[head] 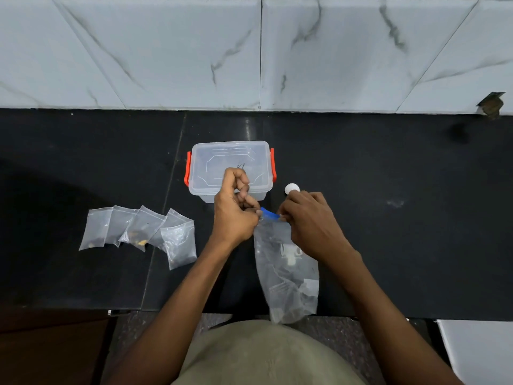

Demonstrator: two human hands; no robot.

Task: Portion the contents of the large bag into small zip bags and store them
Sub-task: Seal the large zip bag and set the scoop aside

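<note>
The large bag [287,269] is clear plastic with a blue strip [269,213] along its top. It hangs down over the near edge of the black table [388,245], and its bottom end is past that edge. Some small dark and white bits sit inside it, but they are too small to name.

Both hands hold the top of the large bag. The left hand [234,215] is at the left end of the blue strip, and its fingers [244,190] are curled and pinching the bag there. The right hand [311,218] is at the right end of the strip, and its fingers are curled too, pinching that end. The strip shows in the gap between the two hands.

Just behind the large bag's top stands a clear box [230,169] with a lid on it and an orange clip on each side. The left hand is partly in front of the box. A little white round thing [292,188] lies just behind the right hand, right of the box.

To the left of the large bag, well apart from it, five small zip bags [138,232] lie flat on the table in a row, partly on top of each other. Some have little dark or yellow bits inside.

Far behind the large bag, past the box, a pale marble wall [249,51] rises from the back of the table.
</note>
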